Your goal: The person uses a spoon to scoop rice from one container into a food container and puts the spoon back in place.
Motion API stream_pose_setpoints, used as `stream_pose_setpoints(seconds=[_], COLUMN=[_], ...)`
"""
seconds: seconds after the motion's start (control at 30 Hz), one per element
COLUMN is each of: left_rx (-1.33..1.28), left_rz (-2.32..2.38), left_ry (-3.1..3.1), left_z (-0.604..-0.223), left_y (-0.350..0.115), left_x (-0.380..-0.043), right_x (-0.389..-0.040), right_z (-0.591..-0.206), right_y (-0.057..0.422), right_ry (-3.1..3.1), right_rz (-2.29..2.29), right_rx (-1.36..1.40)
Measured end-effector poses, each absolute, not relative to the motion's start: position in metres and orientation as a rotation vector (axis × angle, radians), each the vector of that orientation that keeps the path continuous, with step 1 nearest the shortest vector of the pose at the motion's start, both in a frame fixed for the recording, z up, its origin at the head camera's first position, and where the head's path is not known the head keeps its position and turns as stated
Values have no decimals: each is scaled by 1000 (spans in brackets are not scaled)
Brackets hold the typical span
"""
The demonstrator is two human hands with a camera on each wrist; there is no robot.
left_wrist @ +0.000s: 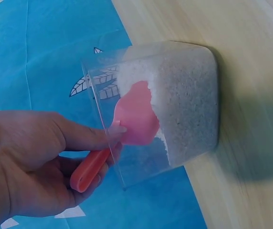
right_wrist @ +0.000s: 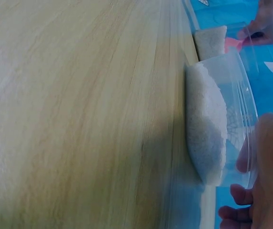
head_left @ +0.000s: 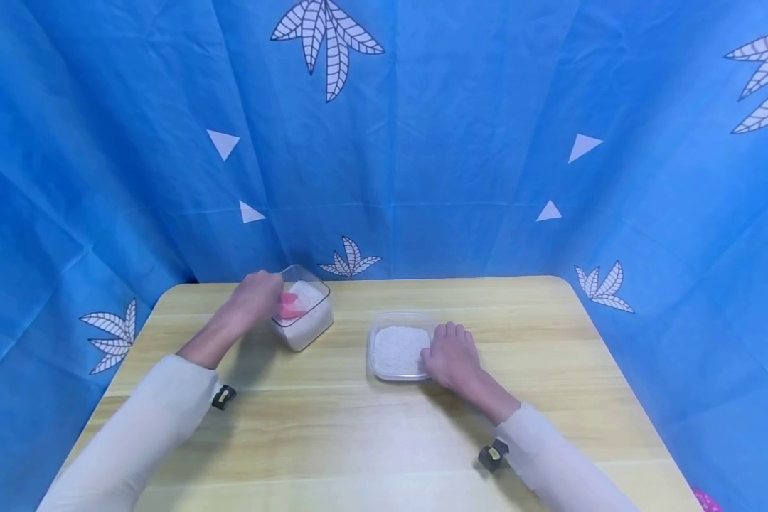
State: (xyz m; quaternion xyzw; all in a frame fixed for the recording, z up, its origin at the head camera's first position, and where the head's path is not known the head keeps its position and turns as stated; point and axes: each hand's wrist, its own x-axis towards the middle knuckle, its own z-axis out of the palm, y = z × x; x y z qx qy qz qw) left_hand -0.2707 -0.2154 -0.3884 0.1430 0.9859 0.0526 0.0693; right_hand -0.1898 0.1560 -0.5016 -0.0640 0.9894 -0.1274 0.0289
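My left hand grips the handle of a pink scoop. The scoop's bowl is inside a tall clear container, resting against white grains that look like rice; part of it is hidden in them. This container stands at the table's back left. Near the middle sits a shallower clear tub, also holding white grains. My right hand pinches the tub's right rim, with the thumb on the inner side and the other fingers outside, as the right wrist view shows.
Both containers stand on a light wood-grain table. A blue curtain with white leaf prints hangs behind it and along both sides. Beyond the table's lower right edge, a small pink dotted object shows partly.
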Motion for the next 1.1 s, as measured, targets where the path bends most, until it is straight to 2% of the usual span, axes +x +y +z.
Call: stream_pose_setpoints(seconds=[0.57,1.1], left_rx=[510,431], left_rz=[-116,-83], left_ry=[2956,2990], left_z=[-398,-408], left_y=[-190,-191], left_x=[-280,-284], right_x=[-187,-192], right_z=[-506,-501], right_y=[155,156], right_ry=[3055,3018], right_rz=[-412,-398], right_rx=[-205,-191])
